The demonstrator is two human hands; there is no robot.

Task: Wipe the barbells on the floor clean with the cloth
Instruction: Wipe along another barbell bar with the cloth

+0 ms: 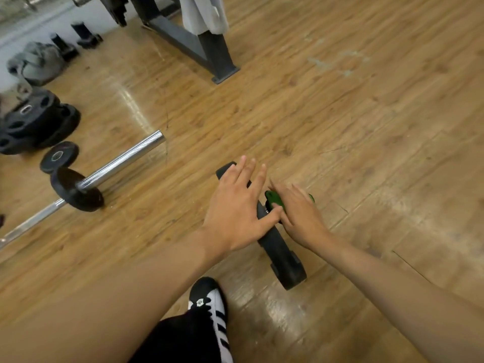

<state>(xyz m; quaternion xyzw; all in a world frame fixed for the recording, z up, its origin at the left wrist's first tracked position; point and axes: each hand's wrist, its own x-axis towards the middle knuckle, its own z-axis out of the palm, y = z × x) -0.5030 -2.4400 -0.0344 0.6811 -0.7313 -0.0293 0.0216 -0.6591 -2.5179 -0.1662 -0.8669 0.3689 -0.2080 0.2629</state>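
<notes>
Soft blur, floor [340, 127] glare, wide-angle edge distortion

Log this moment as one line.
left hand: flat on black barbell | right hand: pressing green cloth on it | chrome barbell: untouched

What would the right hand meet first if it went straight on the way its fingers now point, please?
Probably the left hand: the right hand, on the green cloth, points up-left at its outstretched fingers, just ahead. Their heights are unclear.
</notes>
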